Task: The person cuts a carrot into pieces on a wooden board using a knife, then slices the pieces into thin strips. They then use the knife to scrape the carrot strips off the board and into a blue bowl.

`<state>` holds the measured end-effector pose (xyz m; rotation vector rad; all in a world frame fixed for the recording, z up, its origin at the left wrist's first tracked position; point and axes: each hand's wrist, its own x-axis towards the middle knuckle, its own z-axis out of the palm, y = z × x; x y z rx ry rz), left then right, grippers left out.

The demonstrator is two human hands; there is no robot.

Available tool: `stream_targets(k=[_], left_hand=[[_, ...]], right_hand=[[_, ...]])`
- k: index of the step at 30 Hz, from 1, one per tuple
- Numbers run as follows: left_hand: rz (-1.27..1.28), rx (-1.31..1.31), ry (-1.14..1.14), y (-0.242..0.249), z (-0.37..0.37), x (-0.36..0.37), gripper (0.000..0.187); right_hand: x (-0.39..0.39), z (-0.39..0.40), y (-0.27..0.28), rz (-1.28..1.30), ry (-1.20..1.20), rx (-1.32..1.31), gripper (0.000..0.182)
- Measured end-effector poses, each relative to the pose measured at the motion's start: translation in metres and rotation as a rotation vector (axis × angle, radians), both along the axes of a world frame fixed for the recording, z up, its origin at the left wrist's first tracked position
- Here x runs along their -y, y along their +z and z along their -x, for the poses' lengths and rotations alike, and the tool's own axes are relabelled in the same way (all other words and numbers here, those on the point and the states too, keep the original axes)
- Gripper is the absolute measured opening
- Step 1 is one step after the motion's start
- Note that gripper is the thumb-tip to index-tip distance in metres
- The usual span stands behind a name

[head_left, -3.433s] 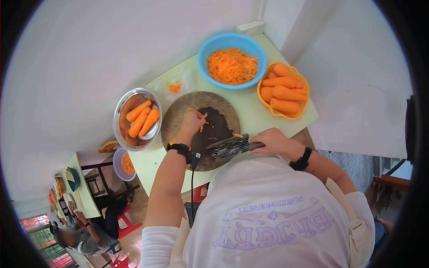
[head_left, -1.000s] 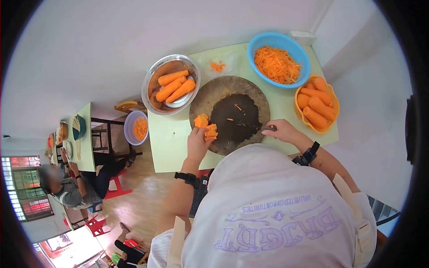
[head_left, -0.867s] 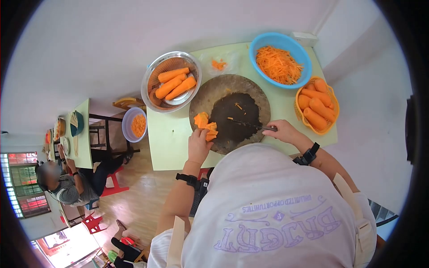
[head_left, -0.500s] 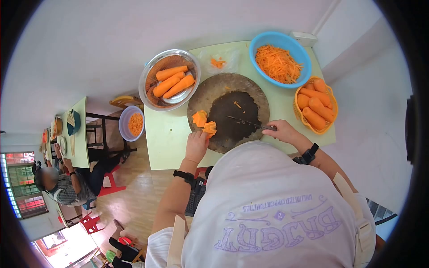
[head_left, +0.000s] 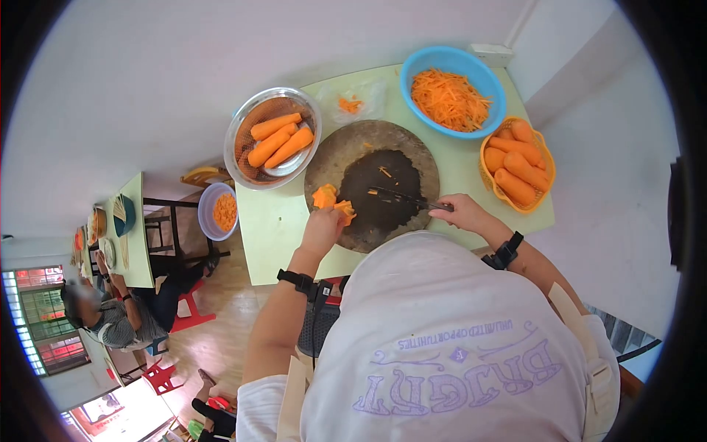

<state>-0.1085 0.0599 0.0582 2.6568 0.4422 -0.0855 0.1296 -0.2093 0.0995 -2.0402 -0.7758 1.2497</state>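
A round, dark-stained chopping board (head_left: 324, 158) lies on the table before me. My right hand (head_left: 458, 214) grips a knife (head_left: 405, 197) by its handle, with the dark blade pointing left over the board. At the board's left edge my left hand (head_left: 322, 230) has its fingers closed at carrot slices (head_left: 324, 196); the fingertips are partly hidden. More carrot slices (head_left: 345, 212) lie against the right side of that hand. A few carrot shreds (head_left: 384, 172) stick to the wet middle of the board.
Behind the board stand a metal bowl (head_left: 239, 166) with peeled carrots, a plastic bag (head_left: 374, 99) with carrot bits and a blue basin (head_left: 495, 81) of shredded carrot. A yellow basket (head_left: 545, 193) of carrots is at right. Lower left, a purple bucket (head_left: 208, 230) holds carrot pieces; a person (head_left: 125, 317) sits beyond.
My left hand has moved forward onto the carrot slices, covering part of them. The knife stays over the board in my right hand. The view has shifted slightly.
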Motion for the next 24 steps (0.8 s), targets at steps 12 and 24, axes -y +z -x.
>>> stream_targets(k=[12, 24], left_hand=[[-0.227, -0.119, -0.217, 0.018, -0.020, 0.000, 0.045], [-0.338, -0.226, -0.318, 0.014, -0.021, -0.003, 0.034]], right_hand=[[0.001, 0.000, -0.002, 0.000, 0.001, -0.006, 0.035], [0.003, 0.002, -0.004, -0.037, 0.009, 0.015, 0.034]])
